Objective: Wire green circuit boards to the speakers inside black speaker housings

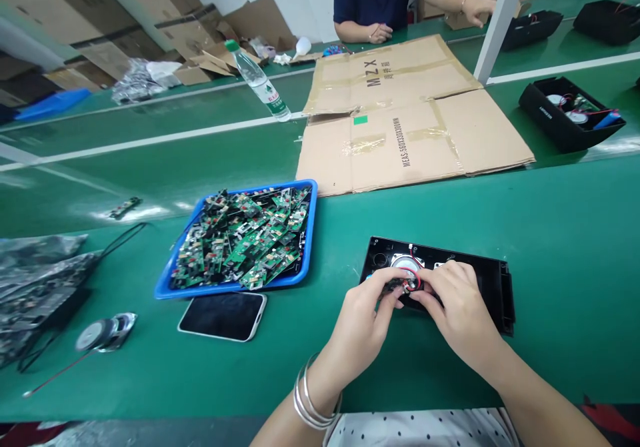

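A black plastic speaker housing (485, 290) lies before me on the green table, with a round speaker (406, 262) set in it. Over its near left part, my left hand (367, 304) pinches a small circuit board (391, 286) that my fingers mostly cover. My right hand (453, 297) meets it there, thumb and forefinger closed on a red and black wire (414, 275) that loops above the speaker. The wire's end is hidden between the fingertips. Part of a second metal-rimmed piece (440, 265) shows behind my right knuckles.
A blue tray (311, 234) heaped with circuit boards stands left, a phone (223, 316) beside it. Farther left lie a loose speaker (103, 334) and bagged boards (40, 294). Flattened cardboard (390, 127), a bottle (260, 82) and an open housing (565, 124) lie beyond; a co-worker (383, 0) sits opposite.
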{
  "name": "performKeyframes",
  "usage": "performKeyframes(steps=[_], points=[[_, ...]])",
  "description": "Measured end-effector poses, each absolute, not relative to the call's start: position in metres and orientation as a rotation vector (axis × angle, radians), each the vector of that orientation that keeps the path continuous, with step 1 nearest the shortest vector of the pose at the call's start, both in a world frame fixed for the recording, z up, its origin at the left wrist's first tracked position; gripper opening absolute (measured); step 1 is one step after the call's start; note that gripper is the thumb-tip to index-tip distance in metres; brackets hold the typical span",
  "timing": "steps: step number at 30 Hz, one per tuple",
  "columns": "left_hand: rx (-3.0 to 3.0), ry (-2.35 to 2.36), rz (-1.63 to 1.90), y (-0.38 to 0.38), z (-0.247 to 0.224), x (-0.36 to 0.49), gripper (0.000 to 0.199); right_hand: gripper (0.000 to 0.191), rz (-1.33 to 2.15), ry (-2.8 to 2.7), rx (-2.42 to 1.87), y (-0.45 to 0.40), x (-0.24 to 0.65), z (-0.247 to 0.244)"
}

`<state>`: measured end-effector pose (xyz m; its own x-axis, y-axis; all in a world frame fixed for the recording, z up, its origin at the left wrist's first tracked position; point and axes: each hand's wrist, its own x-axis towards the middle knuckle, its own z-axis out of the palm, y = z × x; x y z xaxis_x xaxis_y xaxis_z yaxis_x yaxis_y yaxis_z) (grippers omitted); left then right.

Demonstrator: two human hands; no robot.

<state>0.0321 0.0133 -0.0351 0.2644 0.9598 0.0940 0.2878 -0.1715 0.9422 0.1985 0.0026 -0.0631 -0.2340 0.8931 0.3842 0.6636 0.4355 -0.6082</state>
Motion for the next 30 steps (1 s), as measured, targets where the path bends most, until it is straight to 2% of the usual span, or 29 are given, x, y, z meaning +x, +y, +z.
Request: performKeyframes(steps=[18,30], points=[[1.617,1.218,0.986,0.007,-0.047,0.036,0.022,0.018,0.266,-2.047,-1.364,0.0,0.192,-0.066],[1.447,1.373,1.014,0.001,-0.039,0.03,0.016,0.034,0.448,-2.171,-1.455,0.008,0.195,-0.064]])
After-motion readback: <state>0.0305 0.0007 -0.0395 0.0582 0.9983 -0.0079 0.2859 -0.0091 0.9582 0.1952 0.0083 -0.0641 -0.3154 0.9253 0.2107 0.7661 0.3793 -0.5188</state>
